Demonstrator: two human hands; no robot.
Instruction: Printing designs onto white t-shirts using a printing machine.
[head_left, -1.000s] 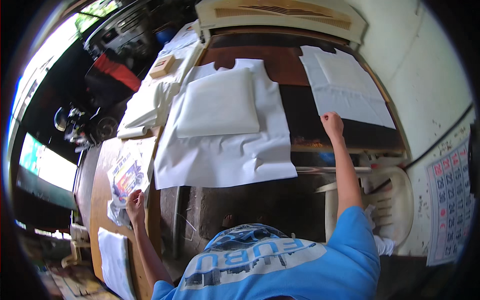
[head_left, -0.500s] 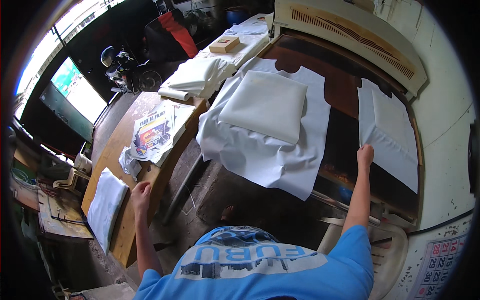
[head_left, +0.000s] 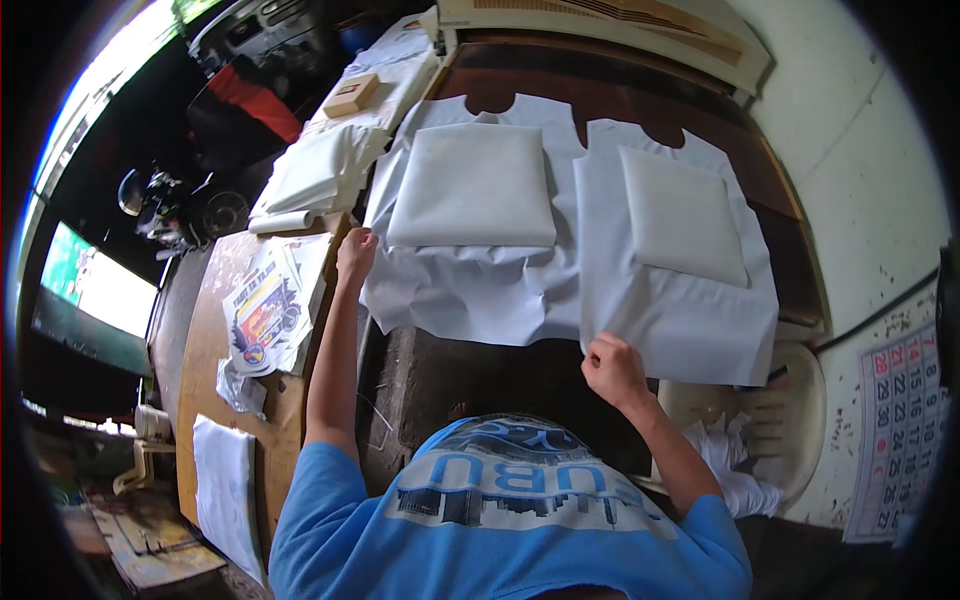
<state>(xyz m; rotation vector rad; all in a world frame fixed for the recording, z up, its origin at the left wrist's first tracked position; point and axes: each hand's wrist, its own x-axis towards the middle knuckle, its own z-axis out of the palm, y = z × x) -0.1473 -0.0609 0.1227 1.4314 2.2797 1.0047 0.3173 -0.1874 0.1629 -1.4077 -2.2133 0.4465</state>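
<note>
Two white shirt-shaped fabric panels lie side by side on the dark press bed. On the left fabric panel (head_left: 470,295) sits a pale square pad (head_left: 475,185); a second pad (head_left: 685,215) rests on the right fabric panel (head_left: 690,325). My left hand (head_left: 355,255) is closed at the outer edge of the left panel, its fingertips seeming to pinch the cloth. With bent fingers, my right hand (head_left: 612,368) grips the lower left corner of the right panel. Both panels hang a little over the front edge.
A wooden table (head_left: 225,300) at left carries printed sheets (head_left: 270,310) and folded white cloth (head_left: 225,480). Beyond it lie a fabric stack (head_left: 315,170) and a small box (head_left: 350,95). A plastic chair (head_left: 790,420) with white cloth stands at right, beside the wall.
The right panel has come left beside the other one and spread out, with my right hand on its corner. My left hand has gone from above the wooden table to the left panel's edge.
</note>
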